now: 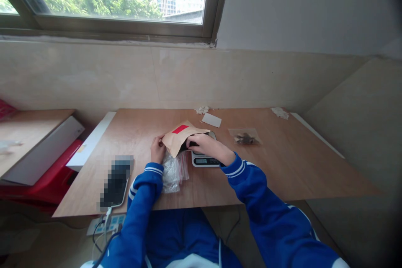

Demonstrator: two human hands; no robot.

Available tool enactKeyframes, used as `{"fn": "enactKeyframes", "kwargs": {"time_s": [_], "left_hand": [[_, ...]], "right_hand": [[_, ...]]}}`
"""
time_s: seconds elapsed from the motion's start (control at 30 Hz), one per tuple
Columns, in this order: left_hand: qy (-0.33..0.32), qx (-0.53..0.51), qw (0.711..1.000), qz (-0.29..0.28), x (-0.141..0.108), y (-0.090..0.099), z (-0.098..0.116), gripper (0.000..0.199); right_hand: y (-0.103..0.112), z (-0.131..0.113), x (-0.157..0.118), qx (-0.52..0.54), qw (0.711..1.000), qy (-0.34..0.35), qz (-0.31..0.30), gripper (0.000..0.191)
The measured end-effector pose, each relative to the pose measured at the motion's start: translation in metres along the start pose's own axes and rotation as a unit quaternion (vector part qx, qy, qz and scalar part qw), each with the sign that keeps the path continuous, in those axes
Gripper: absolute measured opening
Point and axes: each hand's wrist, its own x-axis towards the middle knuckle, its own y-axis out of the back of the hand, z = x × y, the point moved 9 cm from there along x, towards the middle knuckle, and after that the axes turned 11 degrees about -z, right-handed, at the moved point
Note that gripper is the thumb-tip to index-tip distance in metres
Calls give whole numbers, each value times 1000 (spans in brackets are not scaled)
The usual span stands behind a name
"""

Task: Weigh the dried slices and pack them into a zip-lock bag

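One kraft envelope (182, 137) bearing one red label (180, 129), lifted slightly above the wooden table (282, 167) and tilted, just over the far side of the scale, with a dark shape at its lower opening, too shadowed to identify. Two hands on it: left hand (158, 149) at the envelope's left edge, fingers curled and pinching the paper, forearm rising almost straight from the near table edge; right hand (204, 143) laid palm-down across the lower edge, fingers closed on the envelope, not released, forearm slanting in from the lower right. Two blue sleeves (251, 180) with white stripes at the cuffs. Directly beneath the right hand, one digital scale (204, 160), its display facing the near edge, a black object (212, 135) at its far end. Just below the left hand, clear plastic bags (171, 173) in a loose heap, their number impossible to count. To the right, one small clear bag (245, 137) holding dark brown pieces. Near the far edge, one white card (211, 119) and two tufts of white tissue (279, 112). Left of the hands, one phone (116, 182), pixelated, its cable running down to one power strip (105, 224) below the table edge.
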Motion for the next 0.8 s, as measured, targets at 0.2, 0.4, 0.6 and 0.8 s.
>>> {"fn": "enactKeyframes", "kwargs": {"time_s": [0.2, 0.4, 0.6, 0.8], "left_hand": [[1, -1, 1000, 2, 0, 0, -3, 34], [6, -7, 1000, 0, 0, 0, -5, 34], [14, -8, 1000, 0, 0, 0, -5, 34], [27, 4, 1000, 8, 0, 1, -8, 34]], "right_hand": [[2, 3, -2, 24, 999, 18, 29, 17], [28, 7, -27, 162, 974, 36, 152, 26], [30, 63, -73, 416, 854, -7, 312, 16], [-37, 138, -87, 566, 745, -135, 328, 20]]}}
